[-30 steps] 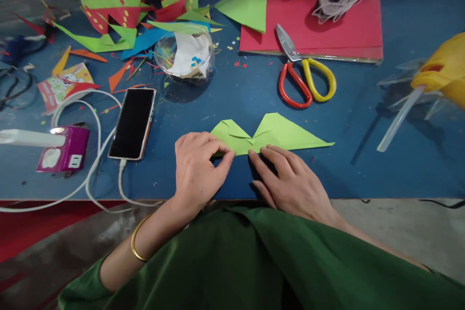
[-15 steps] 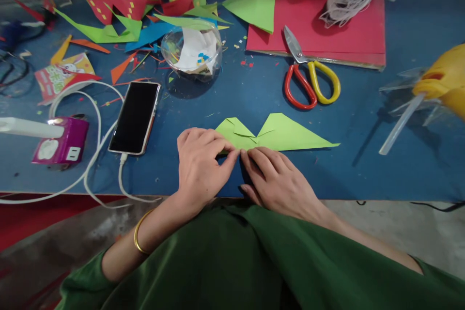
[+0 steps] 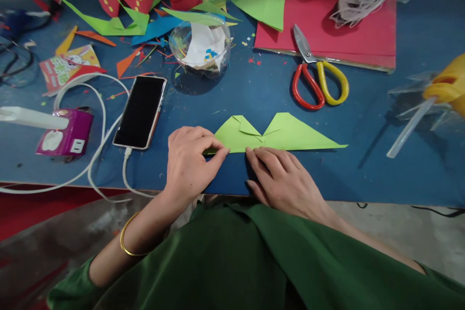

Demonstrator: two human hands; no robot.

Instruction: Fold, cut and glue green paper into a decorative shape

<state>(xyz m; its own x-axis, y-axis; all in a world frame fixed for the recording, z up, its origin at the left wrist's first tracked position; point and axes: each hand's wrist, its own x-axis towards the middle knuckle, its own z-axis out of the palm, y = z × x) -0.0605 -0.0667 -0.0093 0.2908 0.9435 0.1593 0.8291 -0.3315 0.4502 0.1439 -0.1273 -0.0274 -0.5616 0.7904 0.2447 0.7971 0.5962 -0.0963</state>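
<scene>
A folded light green sheet of paper (image 3: 290, 134) lies on the blue table near its front edge, with two raised peaks and a notch between them. My left hand (image 3: 192, 155) is closed on its left end, thumb and forefinger together at the lower edge; that end is partly hidden under the fingers. Just right of the notch, the fingertips of my right hand (image 3: 286, 174) rest on the paper's lower edge. Its thumb stays apart from the fingers, below the paper on the table.
Scissors (image 3: 308, 60) with red and yellow handles lie beyond the paper, touching a red paper stack (image 3: 348, 41). A clear bowl (image 3: 227, 53) holds scraps. At left are a phone (image 3: 140, 112), a white cable and a purple adapter (image 3: 78, 131). A glue gun (image 3: 448, 82) sits at right.
My left hand has slid left along the paper's lower edge, away from my right hand, uncovering more of the fold. The whole view has shifted slightly.
</scene>
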